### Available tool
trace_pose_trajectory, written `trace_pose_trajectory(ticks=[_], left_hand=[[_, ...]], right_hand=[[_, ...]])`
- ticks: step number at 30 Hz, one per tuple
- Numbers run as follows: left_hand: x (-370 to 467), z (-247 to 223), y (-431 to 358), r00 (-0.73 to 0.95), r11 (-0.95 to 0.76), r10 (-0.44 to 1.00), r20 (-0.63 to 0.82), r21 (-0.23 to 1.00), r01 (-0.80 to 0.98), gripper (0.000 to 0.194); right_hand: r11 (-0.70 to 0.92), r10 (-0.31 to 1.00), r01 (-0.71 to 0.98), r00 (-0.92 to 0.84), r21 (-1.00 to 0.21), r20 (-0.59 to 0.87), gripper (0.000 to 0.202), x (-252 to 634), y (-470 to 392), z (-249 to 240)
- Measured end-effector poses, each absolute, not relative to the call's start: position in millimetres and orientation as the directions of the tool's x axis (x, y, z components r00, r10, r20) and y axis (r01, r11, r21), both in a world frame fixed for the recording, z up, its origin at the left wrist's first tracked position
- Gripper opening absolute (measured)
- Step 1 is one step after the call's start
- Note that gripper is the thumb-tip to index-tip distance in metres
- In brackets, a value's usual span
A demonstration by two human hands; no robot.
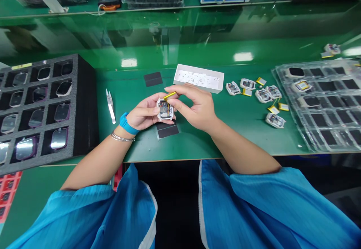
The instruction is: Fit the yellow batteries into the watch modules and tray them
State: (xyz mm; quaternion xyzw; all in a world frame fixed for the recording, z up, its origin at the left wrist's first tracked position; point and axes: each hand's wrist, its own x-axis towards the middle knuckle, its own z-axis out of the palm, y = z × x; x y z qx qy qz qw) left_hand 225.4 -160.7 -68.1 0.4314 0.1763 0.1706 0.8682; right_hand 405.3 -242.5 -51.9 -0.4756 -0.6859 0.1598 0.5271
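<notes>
My left hand (146, 113) grips a white smartwatch case (165, 110) by its sides, with the circuit board inside facing up. A thin yellow battery (169, 95) stands tilted at the case's upper edge, pinched between the thumb and fingers of my right hand (194, 104). Beneath my hands lies a dark adhesive sheet (167, 130), and a second dark sheet (153, 79) is farther back. Just behind my right hand stands a shallow white box (199, 79) with many tiny dark pieces on its floor.
Metal tweezers (111, 106) lie left of my hands. A black foam tray (84, 110) with watch faces stands at the left. Several open watch cases (263, 95) with yellow batteries lie at the right, beside stacked clear plastic trays (303, 123). A shelf edge (158, 9) crosses the back.
</notes>
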Motion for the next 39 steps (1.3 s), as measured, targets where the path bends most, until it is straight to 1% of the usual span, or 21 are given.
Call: trace_pose_trajectory(ticks=[4, 8, 15, 18, 22, 24, 26, 27, 29, 30, 31, 32, 34, 39], left_hand=[[225.3, -68.0, -160.0, 0.882, 0.582, 0.444, -0.158, 0.799, -0.15, 0.063], [225.6, -68.6, -159.8, 0.879, 0.579, 0.445, -0.169, 0.803, -0.139, 0.057], [231.8, -71.0, -160.1, 0.836, 0.537, 0.51, -0.204, 0.835, -0.124, 0.045], [235.6, -72.5, -160.3, 0.792, 0.521, 0.558, -0.247, 0.847, -0.103, 0.039], [239.7, -72.3, -161.9, 0.74, 0.526, 0.59, -0.323, 0.849, -0.048, 0.032], [240.0, -71.3, -161.6, 0.71, 0.544, 0.611, -0.351, 0.837, -0.054, 0.028], [238.9, -70.1, -159.5, 0.672, 0.558, 0.641, -0.37, 0.826, -0.077, 0.025], [237.8, -69.5, -157.8, 0.654, 0.564, 0.654, -0.38, 0.821, -0.086, 0.024], [235.2, -68.2, -154.0, 0.624, 0.576, 0.669, -0.403, 0.812, -0.093, 0.022], [233.9, -67.4, -152.2, 0.615, 0.583, 0.672, -0.413, 0.807, -0.095, 0.021], [232.9, -66.6, -151.0, 0.611, 0.591, 0.67, -0.421, 0.801, -0.096, 0.02], [232.3, -65.8, -150.2, 0.612, 0.598, 0.666, -0.427, 0.796, -0.095, 0.019], [232.1, -64.2, -150.3, 0.616, 0.606, 0.656, -0.436, 0.791, -0.086, 0.015], [234.7, -61.9, -154.0, 0.58, 0.617, 0.661, -0.477, 0.785, -0.058, 0.007]], right_hand=[[0.494, 0.823, 0.504, -0.009, -0.708, 0.568, 0.03, 406.5, -241.4, -52.6], [0.506, 0.81, 0.542, -0.031, -0.671, 0.586, 0.03, 407.4, -240.1, -54.5], [0.52, 0.79, 0.606, -0.075, -0.602, 0.608, 0.026, 410.0, -233.4, -63.2], [0.511, 0.799, 0.615, -0.082, -0.601, 0.596, 0.026, 410.5, -230.5, -68.7], [0.453, 0.849, 0.599, -0.064, -0.66, 0.524, 0.03, 414.0, -226.3, -71.8], [0.397, 0.87, 0.573, 0.015, -0.717, 0.493, 0.032, 418.4, -223.1, -70.3], [0.286, 0.907, 0.579, 0.093, -0.764, 0.411, 0.023, 423.1, -220.2, -67.3], [0.213, 0.938, 0.605, 0.094, -0.767, 0.334, 0.016, 424.7, -219.5, -65.7], [0.09, 0.99, 0.7, 0.015, -0.709, 0.14, 0.009, 425.0, -220.0, -63.6], [0.063, 0.998, 0.749, -0.034, -0.66, 0.056, 0.01, 423.4, -221.4, -63.5], [0.059, 0.997, 0.788, -0.072, -0.613, 0.004, 0.01, 420.7, -223.3, -64.2], [0.068, 0.996, 0.815, -0.092, -0.576, -0.013, 0.012, 417.3, -225.7, -65.5], [0.078, 0.996, 0.844, -0.087, -0.53, 0.009, 0.014, 409.8, -230.7, -69.7], [0.032, 0.999, 0.859, -0.019, -0.51, 0.031, 0.011, 398.6, -238.9, -77.8]])
